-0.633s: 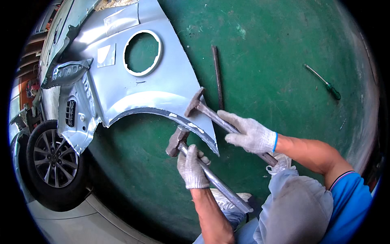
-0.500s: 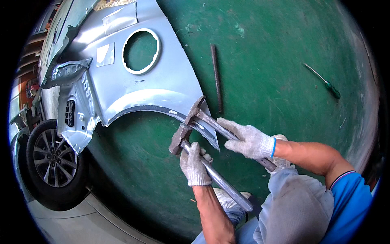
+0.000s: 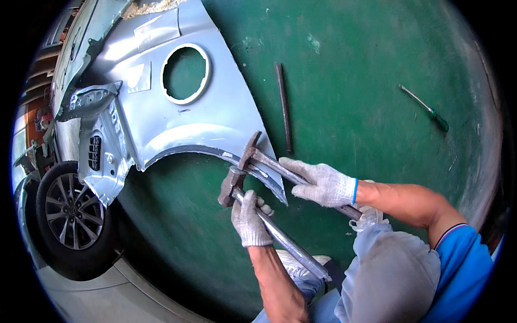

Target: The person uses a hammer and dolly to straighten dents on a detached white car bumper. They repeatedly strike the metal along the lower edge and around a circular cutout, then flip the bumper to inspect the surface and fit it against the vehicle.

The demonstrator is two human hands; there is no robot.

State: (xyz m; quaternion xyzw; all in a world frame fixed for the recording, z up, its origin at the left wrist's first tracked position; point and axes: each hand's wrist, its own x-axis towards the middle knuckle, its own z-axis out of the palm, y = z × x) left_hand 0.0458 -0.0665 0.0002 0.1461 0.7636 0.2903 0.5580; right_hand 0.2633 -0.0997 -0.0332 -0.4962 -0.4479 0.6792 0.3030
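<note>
A silver car body panel [image 3: 226,102], with a round opening and a curved wheel-arch edge [image 3: 188,146], lies at the upper left. My left hand [image 3: 251,219], in a white knit glove, is closed round the handle of a heavy hammer [image 3: 231,186] whose head sits just below the arch edge, near the panel's lower right corner. My right hand [image 3: 326,184], gloved too, grips a second hammer [image 3: 251,151], and its head lies over the panel's face at the same edge. Whether either head touches the metal, I cannot tell.
A dark metal bar [image 3: 284,107] lies on the green floor [image 3: 350,64] right of the panel. Farther right is a green-handled screwdriver [image 3: 431,110]. At the lower left stands a car wheel [image 3: 72,210] beside a pale car body [image 3: 102,293].
Both hammers have shifted slightly left along the arch edge, still in my hands. The whole view has moved a little as well.
</note>
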